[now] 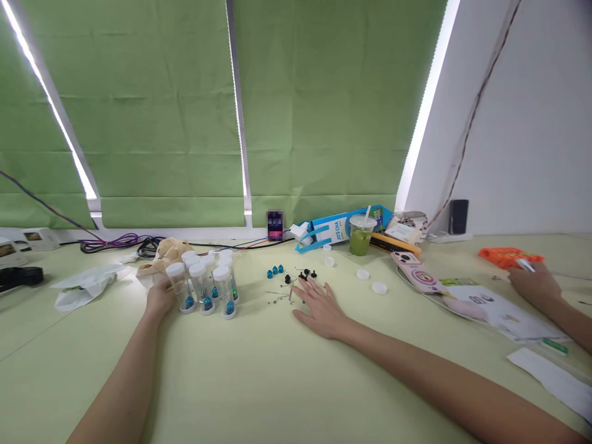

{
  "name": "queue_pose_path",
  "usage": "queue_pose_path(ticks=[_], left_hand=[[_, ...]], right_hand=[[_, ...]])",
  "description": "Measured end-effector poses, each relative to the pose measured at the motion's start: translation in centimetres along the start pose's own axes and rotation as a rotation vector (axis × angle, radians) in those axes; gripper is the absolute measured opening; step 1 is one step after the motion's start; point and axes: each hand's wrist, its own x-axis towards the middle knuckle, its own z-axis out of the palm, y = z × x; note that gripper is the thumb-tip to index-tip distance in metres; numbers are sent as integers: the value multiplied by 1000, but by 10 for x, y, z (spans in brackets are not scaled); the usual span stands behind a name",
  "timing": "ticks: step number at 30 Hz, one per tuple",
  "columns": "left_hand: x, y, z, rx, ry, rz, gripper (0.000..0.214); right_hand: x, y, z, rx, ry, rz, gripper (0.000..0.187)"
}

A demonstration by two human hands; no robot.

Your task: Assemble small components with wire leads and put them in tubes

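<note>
A cluster of see-through tubes (201, 290) with white caps stands upright at left centre, blue pieces at the bottom of several. My left hand (160, 299) is at the cluster's left side, beside a crumpled beige bag (169, 251); its fingers are largely hidden, so I cannot tell whether it grips anything. Palm down with fingers spread, my right hand (321, 311) is open over small black pieces (287, 279) and thin metal pins (276, 300). Three small blue pieces (275, 270) form a short row behind them.
Loose white caps (380, 288) lie right of my right hand. Farther back are a cup of green drink (359, 240) and a blue-and-white bag (330, 230). A phone (413, 271) lies to the right. Another person's hand (536, 283) is by an orange packet (506, 256).
</note>
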Motion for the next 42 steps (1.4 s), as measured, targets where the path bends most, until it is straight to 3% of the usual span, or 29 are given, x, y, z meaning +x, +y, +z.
queue_pose_path(ticks=[3, 8, 9, 11, 13, 15, 16, 17, 19, 21, 22, 26, 29, 33, 42], left_hand=[[1, 0, -4, -26, 118, -51, 14], [-3, 29, -31, -73, 540, -50, 31], [-6, 41, -38, -91, 633, -12, 35], [-17, 72, -50, -186, 870, 230, 44], [-34, 108, -54, -233, 941, 470, 49], [-57, 145, -49, -318, 901, 677, 41], [-70, 162, -42, -363, 800, 773, 37], [-83, 177, -32, -410, 652, 844, 34], [-105, 199, -5, -456, 206, 910, 28], [-119, 207, 29, -419, -164, 869, 34], [-122, 206, 47, -362, -264, 826, 37], [-118, 177, 106, -236, -270, 636, 34], [-112, 153, 128, -183, -279, 563, 36], [-109, 139, 134, -140, -325, 532, 37], [-100, 136, 131, -127, -411, 514, 25]], right_hand=[[8, -5, 1, 3, 34, -68, 59], [17, -12, 2, 6, 46, -214, 51], [18, -13, 3, 6, 42, -247, 48], [18, -13, 4, 10, 49, -283, 43], [17, -12, 6, 29, 77, -284, 41], [16, -11, 8, 56, 107, -273, 38], [16, -11, 9, 68, 126, -265, 36], [16, -11, 10, 77, 147, -256, 33], [16, -11, 11, 86, 185, -242, 28], [16, -11, 11, 85, 217, -232, 24], [16, -12, 11, 83, 228, -229, 23], [16, -10, 10, 82, 261, -211, 20], [16, -7, 12, 88, 275, -195, 18], [16, -6, 13, 98, 285, -202, 17], [13, -7, 7, 102, 264, -231, 16]])
